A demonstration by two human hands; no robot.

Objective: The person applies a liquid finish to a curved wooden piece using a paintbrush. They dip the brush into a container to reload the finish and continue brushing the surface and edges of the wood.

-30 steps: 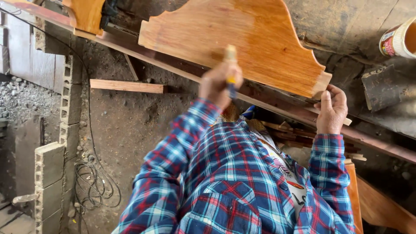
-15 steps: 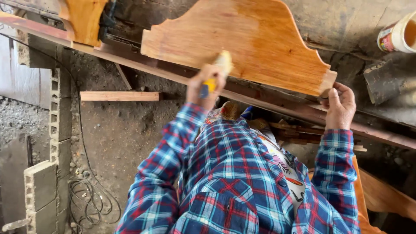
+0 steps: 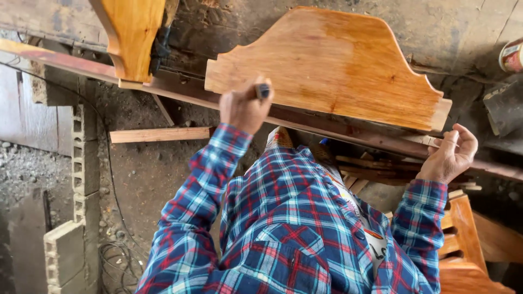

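Observation:
A varnished orange wooden board (image 3: 338,65) with a scalloped outline lies on a long reddish rail (image 3: 65,61). My left hand (image 3: 243,107) is closed around a brush handle (image 3: 263,90) at the board's lower left edge. Only the dark end of the handle shows; the bristles are hidden. My right hand (image 3: 450,156) rests by the board's lower right corner with its fingers apart, touching the wood strips there. My plaid shirt sleeves fill the lower frame.
A second varnished wood piece (image 3: 132,35) stands on the rail at top left. A loose slat (image 3: 159,134) lies on the dirt floor. Concrete blocks (image 3: 83,158) and a wire coil (image 3: 117,257) are at left. A can (image 3: 512,54) sits at far right, orange furniture (image 3: 464,247) at lower right.
My left hand has slid along the board's lower edge and turned, so the yellow brush handle is now hidden except for its dark end. My right hand has stayed at the corner.

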